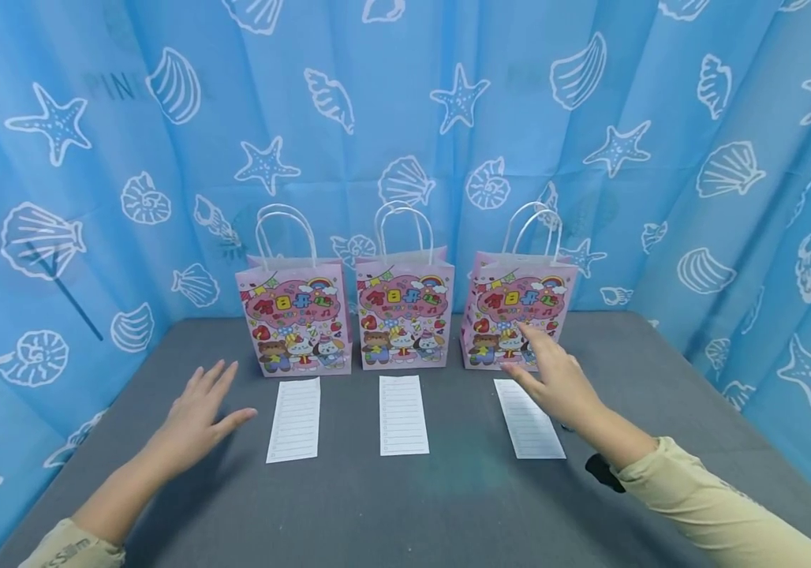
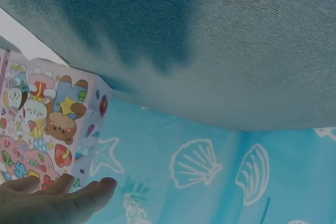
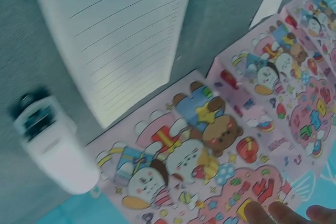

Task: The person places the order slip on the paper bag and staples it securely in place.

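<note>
Three pink paper gift bags with white handles and cartoon animals stand in a row: a left bag (image 1: 295,319), a middle bag (image 1: 405,312) and a right bag (image 1: 483,347). In front of each lies a lined paper slip: left (image 1: 294,422), middle (image 1: 403,418), right (image 1: 529,426). My left hand (image 1: 196,414) is held above the table left of the left slip, fingers spread, holding nothing. My right hand (image 1: 558,379) hovers before the right bag, over its slip, fingers extended and holding nothing. Beside that slip lies a small white device (image 3: 60,148) with a dark end, mostly hidden in the head view.
A grey cloth-covered table (image 1: 349,513) carries everything. Behind it and along both sides hangs a blue curtain (image 1: 405,95) with white shells and starfish. A black item (image 1: 603,473) shows under the right wrist.
</note>
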Demonstrator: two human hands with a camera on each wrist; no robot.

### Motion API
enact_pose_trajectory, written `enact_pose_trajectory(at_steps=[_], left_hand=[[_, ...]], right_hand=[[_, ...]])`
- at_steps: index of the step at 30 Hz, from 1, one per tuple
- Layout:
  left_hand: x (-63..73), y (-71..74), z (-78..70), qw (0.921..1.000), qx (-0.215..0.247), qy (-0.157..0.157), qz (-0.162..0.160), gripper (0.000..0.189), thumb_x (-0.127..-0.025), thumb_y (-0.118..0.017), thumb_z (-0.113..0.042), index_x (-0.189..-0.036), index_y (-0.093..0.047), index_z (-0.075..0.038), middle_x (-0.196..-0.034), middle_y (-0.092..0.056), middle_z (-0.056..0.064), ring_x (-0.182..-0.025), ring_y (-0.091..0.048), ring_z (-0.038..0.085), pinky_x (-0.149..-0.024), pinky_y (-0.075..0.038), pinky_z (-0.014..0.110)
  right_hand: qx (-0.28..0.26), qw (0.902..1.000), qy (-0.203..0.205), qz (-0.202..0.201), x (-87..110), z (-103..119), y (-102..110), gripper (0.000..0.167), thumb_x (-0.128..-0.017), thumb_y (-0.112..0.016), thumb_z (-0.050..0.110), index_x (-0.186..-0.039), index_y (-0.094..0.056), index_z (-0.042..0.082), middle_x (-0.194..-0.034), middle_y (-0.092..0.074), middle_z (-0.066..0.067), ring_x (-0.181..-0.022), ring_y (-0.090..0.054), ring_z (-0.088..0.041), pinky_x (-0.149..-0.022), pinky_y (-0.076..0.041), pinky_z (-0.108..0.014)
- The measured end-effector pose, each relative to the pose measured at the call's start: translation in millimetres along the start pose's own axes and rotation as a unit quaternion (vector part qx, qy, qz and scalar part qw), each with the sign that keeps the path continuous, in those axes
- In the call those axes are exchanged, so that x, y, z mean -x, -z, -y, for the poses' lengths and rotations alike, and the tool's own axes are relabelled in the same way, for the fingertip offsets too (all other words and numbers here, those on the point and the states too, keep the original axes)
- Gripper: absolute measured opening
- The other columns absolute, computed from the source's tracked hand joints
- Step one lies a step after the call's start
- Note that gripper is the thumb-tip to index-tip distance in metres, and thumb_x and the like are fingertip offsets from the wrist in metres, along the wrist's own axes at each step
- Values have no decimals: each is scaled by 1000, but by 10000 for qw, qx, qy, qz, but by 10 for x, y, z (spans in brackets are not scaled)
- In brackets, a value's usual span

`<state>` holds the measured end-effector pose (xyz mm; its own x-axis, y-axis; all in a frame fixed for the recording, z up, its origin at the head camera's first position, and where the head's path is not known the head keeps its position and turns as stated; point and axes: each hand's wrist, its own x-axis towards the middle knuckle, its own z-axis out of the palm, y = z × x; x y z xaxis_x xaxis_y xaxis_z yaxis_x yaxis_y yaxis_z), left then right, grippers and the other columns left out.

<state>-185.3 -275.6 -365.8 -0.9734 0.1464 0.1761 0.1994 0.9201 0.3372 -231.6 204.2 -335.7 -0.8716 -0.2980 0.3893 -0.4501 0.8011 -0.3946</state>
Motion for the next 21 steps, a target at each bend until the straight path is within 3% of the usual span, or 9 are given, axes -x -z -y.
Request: enact_pose_trajectory(at_steps=[6,14,21], left_hand=[[0,-39,-77,9999,84,95,46,84,-93,-63,-45,-146,-28,11,-147,-21,40,-133,-13,62,-96,-17,78],[25,-107,-125,9998,-157,-59,52,78,-92,-66,-39,-144,-34,10,-145,-27,40,-131,-17,63,-93,-22,78],[27,-144,-179,9999,-72,-90,109,78,-91,-67,-38,-144,-34,9,-145,-27,39,-132,-16,63,-94,-19,79]], right_hand=[[-348,9989,-154,265,-32,90,-109,68,-100,-57,29,-148,-26,-7,-149,-31,-31,-135,-29,-50,-103,-27,-66],[-634,9959,-172,623,-40,203,-279,70,-98,-58,35,-150,-27,-1,-150,-31,-27,-136,-30,-46,-103,-30,-64],[-398,9983,195,390,-65,329,-401,65,-95,-65,27,-145,-37,-4,-143,-43,-26,-133,-38,-44,-105,-29,-63]])
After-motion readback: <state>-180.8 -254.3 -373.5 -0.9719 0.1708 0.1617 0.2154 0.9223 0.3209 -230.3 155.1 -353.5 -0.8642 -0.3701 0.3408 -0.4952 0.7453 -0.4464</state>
